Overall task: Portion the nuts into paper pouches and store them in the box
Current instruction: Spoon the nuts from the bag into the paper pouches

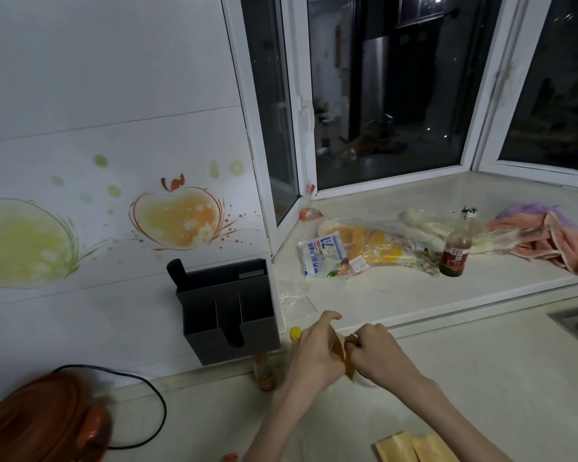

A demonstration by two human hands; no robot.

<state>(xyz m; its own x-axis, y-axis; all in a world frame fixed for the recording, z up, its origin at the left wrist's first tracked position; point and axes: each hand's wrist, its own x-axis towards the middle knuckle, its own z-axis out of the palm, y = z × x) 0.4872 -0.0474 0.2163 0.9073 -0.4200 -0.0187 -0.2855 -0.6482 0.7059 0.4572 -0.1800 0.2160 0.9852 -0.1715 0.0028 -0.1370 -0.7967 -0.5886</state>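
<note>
Your tabletop [481,378] has two spare pouches [414,448] lying well below your fingers. Your left hand [314,351] and right hand [377,355] both pinch one brown paper pouch [342,356], held up between their fingers.
</note>
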